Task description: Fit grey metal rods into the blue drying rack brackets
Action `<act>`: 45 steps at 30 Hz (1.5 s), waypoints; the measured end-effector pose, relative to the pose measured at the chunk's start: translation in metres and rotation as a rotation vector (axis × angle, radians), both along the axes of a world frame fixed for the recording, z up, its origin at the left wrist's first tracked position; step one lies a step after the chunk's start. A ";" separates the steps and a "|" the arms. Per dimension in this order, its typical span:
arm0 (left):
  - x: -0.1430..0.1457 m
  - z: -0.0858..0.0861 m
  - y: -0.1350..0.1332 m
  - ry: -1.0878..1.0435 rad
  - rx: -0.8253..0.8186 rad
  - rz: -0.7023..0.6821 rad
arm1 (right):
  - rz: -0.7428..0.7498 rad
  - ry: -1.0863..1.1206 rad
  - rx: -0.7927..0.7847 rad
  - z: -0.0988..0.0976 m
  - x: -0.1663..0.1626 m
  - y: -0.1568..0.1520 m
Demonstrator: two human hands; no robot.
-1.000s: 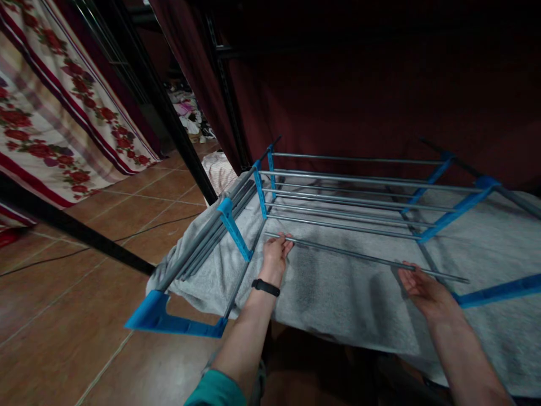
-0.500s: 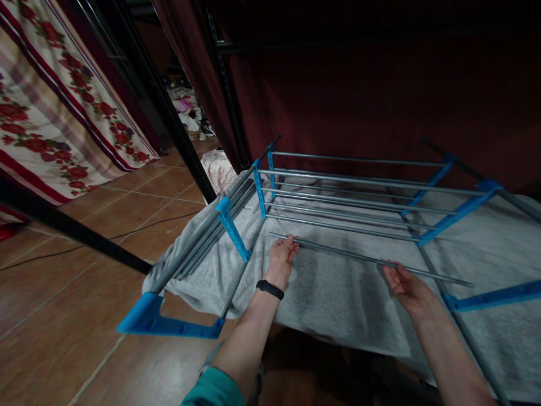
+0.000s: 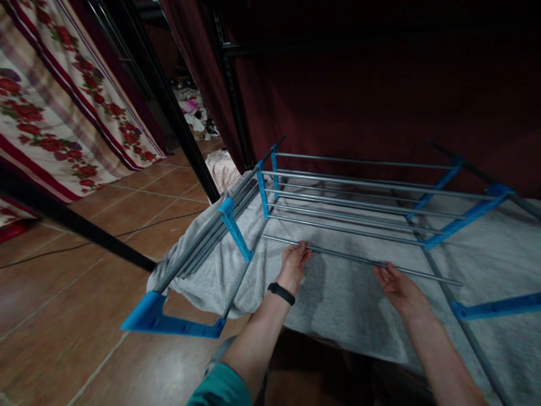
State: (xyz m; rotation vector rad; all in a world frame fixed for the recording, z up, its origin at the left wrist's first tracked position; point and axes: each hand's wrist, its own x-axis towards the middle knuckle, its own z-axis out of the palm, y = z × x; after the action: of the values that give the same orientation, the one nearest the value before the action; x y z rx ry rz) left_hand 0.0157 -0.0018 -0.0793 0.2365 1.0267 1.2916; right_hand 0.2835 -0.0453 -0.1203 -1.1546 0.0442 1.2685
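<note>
A thin grey metal tube (image 3: 342,255) lies crosswise in front of me, held in both hands. My left hand (image 3: 295,260) pinches it left of its middle, and my right hand (image 3: 393,282) grips it nearer the right end. Both tube ends stick out free, the left one close to the side bar of a rack frame. The rack has blue plastic brackets (image 3: 236,230), with several grey rods (image 3: 346,226) spanning between its left and right sides just beyond the held tube. A blue corner bracket (image 3: 169,321) sits at the near left.
Grey cloth (image 3: 338,304) lies under the rack. Several loose grey tubes (image 3: 207,239) rest along its left side. Black metal posts (image 3: 181,113) stand at the left, near a floral curtain (image 3: 63,101). A dark cable (image 3: 127,232) runs over the tiled floor.
The held tube has shifted slightly left relative to the rack. My left hand now sits farther right along it, and my right hand has moved a little left. The view has turned slightly.
</note>
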 end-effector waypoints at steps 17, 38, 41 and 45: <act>0.014 -0.009 -0.016 -0.058 -0.049 0.071 | 0.071 -0.020 0.062 -0.006 -0.010 -0.012; 0.036 -0.016 -0.012 -0.023 -0.128 0.108 | 0.166 0.047 0.095 0.002 -0.015 -0.017; 0.036 -0.019 -0.009 -0.033 -0.134 0.114 | 0.178 0.037 0.083 0.005 -0.013 -0.017; 0.037 -0.020 -0.007 -0.046 -0.149 0.108 | 0.171 0.039 0.074 0.010 -0.014 -0.019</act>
State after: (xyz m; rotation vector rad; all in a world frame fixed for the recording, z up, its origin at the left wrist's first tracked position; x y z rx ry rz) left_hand 0.0526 -0.0092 -0.0996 0.0375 1.1027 1.3049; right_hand 0.2699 -0.0640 -0.1099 -1.0882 -0.0733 1.4319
